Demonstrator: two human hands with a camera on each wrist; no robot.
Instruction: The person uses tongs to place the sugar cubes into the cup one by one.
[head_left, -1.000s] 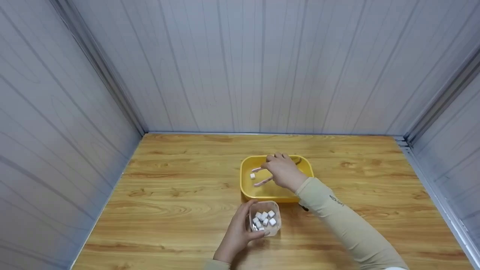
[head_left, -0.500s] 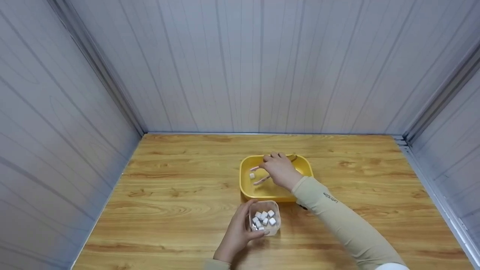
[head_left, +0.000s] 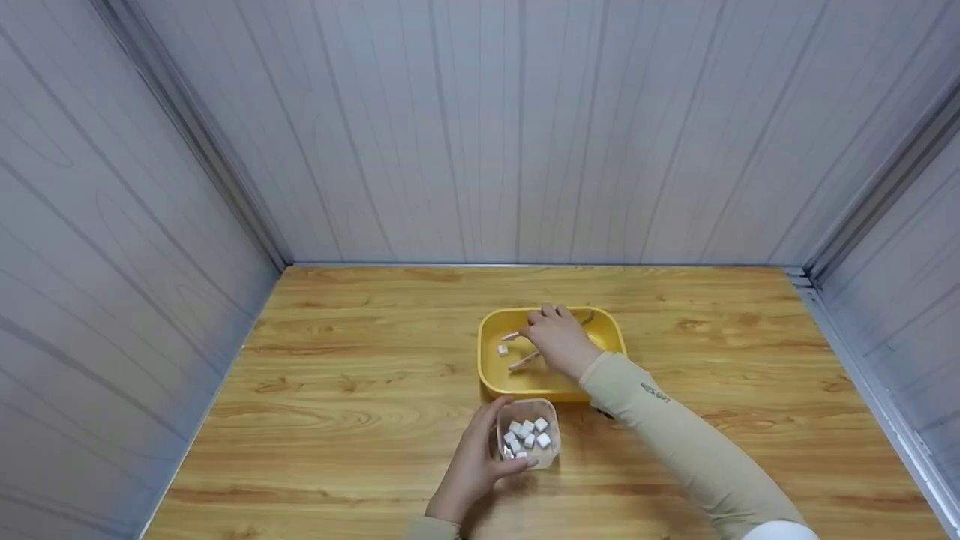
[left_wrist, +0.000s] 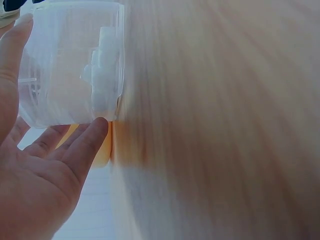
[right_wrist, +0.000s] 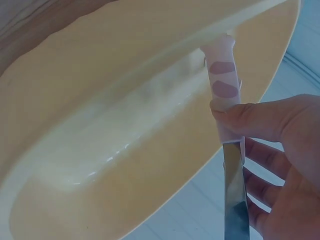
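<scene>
My left hand (head_left: 474, 465) holds a small clear plastic container (head_left: 546, 453) on the table, thumb on the near side and fingers on the left and far sides. Several white cubes (head_left: 527, 428) lie in it; in the left wrist view they show through the wall. My right hand (head_left: 561, 341) grips tongs (head_left: 523, 361) over a yellow box (head_left: 487, 382). The tongs have a bent metal band (right_wrist: 234, 190) and pinkish arms with darker patches. Their tips stand apart, on either side of one white cube (head_left: 502, 350) in the box. Whether they touch it, I cannot tell.
The wooden table (head_left: 345, 405) stretches to both sides of the box and container. Pale panel walls (head_left: 465, 150) close off the back, left and right. The yellow box stands just beyond the clear container.
My right hand and the tongs have shifted very slightly left over the box. The left hand, the container and its cubes hold about the same position.
</scene>
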